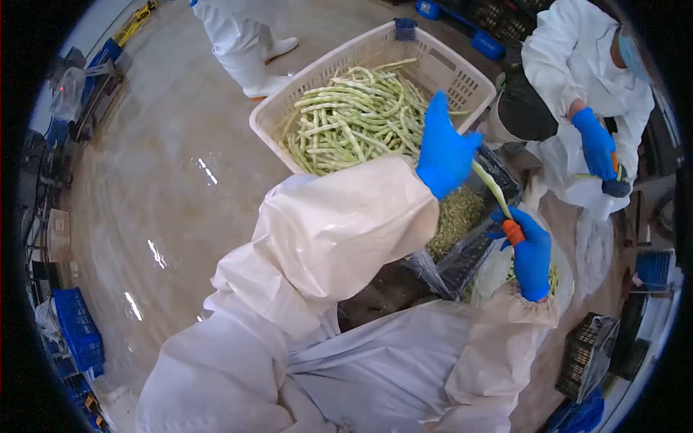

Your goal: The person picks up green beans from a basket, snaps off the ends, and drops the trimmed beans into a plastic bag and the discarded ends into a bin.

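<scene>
My left hand (pixel 445 148), in a blue glove, is over the right part of a white crate (pixel 271 128) heaped with long green beans (pixel 354 119). Its thumb and fingers are apart, and nothing shows between them. Lower and to the right, my right hand (pixel 530 252), also gloved in blue with orange wrapping on a finger, grips one end of a long green bean (pixel 492 184). The bean slants up and left toward my left hand. Beneath the two hands lies a dark, plastic-lined crate (pixel 473 260) with small green scraps (pixel 456 220).
A co-worker in white (pixel 577 65) sits at the upper right, with blue-gloved hands beside a black-lined bucket (pixel 523 108). Another person's white-clad legs (pixel 238 50) stand beyond the crate. A clear plastic bag (pixel 563 260) is below my right hand. Black crates (pixel 586 353) stand at the lower right.
</scene>
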A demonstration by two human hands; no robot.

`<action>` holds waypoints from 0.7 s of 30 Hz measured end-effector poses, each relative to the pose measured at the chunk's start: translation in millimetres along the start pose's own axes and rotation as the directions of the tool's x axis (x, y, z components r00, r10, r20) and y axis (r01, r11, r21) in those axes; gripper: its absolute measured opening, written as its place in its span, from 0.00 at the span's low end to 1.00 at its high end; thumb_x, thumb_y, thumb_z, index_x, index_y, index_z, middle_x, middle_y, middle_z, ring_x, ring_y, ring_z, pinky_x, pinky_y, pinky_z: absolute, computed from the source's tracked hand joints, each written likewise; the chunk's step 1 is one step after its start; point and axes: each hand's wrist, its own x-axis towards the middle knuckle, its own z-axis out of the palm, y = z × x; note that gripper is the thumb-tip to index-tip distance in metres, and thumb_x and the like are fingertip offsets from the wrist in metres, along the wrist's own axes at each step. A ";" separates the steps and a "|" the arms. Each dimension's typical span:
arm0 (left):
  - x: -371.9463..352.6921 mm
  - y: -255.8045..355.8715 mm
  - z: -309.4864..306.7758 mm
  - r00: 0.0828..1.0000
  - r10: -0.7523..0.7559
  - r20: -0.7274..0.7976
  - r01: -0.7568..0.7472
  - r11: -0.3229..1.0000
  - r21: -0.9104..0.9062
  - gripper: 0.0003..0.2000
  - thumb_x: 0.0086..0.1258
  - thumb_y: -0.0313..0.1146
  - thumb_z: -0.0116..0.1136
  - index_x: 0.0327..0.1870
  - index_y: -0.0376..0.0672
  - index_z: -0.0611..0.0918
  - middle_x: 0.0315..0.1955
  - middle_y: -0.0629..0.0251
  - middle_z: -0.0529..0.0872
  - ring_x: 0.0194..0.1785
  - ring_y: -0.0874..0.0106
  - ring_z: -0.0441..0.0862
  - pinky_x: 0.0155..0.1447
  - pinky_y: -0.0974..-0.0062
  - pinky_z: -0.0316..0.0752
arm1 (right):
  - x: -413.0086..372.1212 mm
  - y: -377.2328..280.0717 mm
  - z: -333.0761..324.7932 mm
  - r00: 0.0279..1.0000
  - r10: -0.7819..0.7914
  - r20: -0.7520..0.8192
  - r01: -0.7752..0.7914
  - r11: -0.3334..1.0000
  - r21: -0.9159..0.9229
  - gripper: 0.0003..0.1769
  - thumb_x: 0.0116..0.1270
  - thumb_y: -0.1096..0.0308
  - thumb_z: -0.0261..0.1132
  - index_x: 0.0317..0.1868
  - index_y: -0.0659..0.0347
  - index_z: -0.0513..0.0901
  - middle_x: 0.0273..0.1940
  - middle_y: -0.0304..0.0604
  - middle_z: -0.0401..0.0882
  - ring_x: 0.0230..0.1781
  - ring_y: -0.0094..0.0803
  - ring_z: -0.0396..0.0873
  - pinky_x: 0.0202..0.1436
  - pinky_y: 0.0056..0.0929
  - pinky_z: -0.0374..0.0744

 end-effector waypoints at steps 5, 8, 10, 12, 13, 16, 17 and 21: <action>-37.0 0.6 0.9 0.707 0.466 0.532 -0.354 0.884 -0.304 0.26 0.56 0.30 0.62 0.60 0.47 0.73 0.55 0.53 0.74 0.60 0.53 0.70 0.63 0.64 0.67 | -1.6 12.9 -14.7 1.000 -0.016 0.025 0.021 0.974 -0.227 0.13 0.65 0.73 0.60 0.49 0.65 0.81 0.29 0.39 0.80 0.27 0.21 0.73 0.29 0.22 0.72; -53.9 7.5 -6.5 0.404 0.222 0.887 -0.145 0.973 -0.178 0.21 0.57 0.33 0.62 0.54 0.47 0.77 0.44 0.54 0.79 0.49 0.54 0.77 0.53 0.63 0.73 | -2.7 9.9 -13.8 0.998 0.015 0.055 -0.001 0.970 -0.245 0.12 0.64 0.72 0.60 0.48 0.65 0.82 0.28 0.39 0.80 0.26 0.21 0.73 0.29 0.22 0.72; -62.3 -1.3 1.9 0.458 0.232 0.858 -0.248 0.960 -0.127 0.16 0.58 0.33 0.61 0.49 0.47 0.80 0.38 0.56 0.80 0.44 0.55 0.78 0.47 0.61 0.74 | -4.7 5.4 -15.0 0.998 0.025 0.063 -0.008 0.967 -0.255 0.12 0.64 0.72 0.61 0.47 0.65 0.82 0.28 0.41 0.80 0.26 0.22 0.73 0.29 0.23 0.72; -63.1 -3.6 3.5 0.476 0.225 0.850 -0.303 0.949 -0.082 0.12 0.58 0.34 0.60 0.43 0.47 0.82 0.34 0.57 0.80 0.41 0.55 0.79 0.44 0.60 0.74 | -6.4 1.6 -13.0 0.998 0.020 0.067 -0.002 0.966 -0.260 0.12 0.64 0.71 0.61 0.47 0.65 0.82 0.28 0.43 0.81 0.26 0.23 0.75 0.30 0.25 0.73; -60.7 -1.9 0.9 0.471 0.210 0.857 -0.307 0.950 -0.063 0.10 0.58 0.35 0.60 0.41 0.47 0.83 0.34 0.57 0.80 0.41 0.55 0.78 0.44 0.60 0.74 | -7.5 -1.7 -10.5 0.998 0.011 0.055 0.006 0.954 -0.299 0.12 0.64 0.71 0.61 0.46 0.64 0.82 0.28 0.45 0.82 0.27 0.24 0.75 0.31 0.26 0.73; -58.6 5.3 -1.3 0.495 0.156 0.855 -0.354 0.935 0.035 0.08 0.58 0.37 0.59 0.36 0.47 0.83 0.34 0.58 0.79 0.41 0.56 0.79 0.42 0.60 0.74 | -8.3 -4.8 -6.9 0.998 -0.055 0.016 0.057 0.920 -0.388 0.11 0.63 0.71 0.61 0.46 0.64 0.82 0.28 0.49 0.82 0.26 0.28 0.77 0.33 0.28 0.74; -58.3 7.8 -2.5 0.508 0.137 0.851 -0.375 0.924 0.075 0.07 0.58 0.37 0.59 0.35 0.47 0.83 0.34 0.58 0.79 0.41 0.56 0.79 0.42 0.60 0.74 | -8.5 -1.9 -5.4 0.995 -0.099 -0.004 0.090 0.914 -0.396 0.11 0.63 0.72 0.61 0.45 0.64 0.82 0.28 0.50 0.82 0.26 0.30 0.78 0.33 0.29 0.75; -56.5 11.1 -8.6 0.547 0.231 0.805 -0.441 0.897 0.042 0.07 0.58 0.38 0.59 0.34 0.48 0.83 0.32 0.58 0.79 0.39 0.57 0.79 0.40 0.60 0.74 | -10.1 -3.6 -4.7 0.992 -0.127 -0.019 0.105 0.888 -0.448 0.10 0.63 0.72 0.61 0.44 0.64 0.83 0.26 0.51 0.81 0.25 0.32 0.78 0.32 0.30 0.75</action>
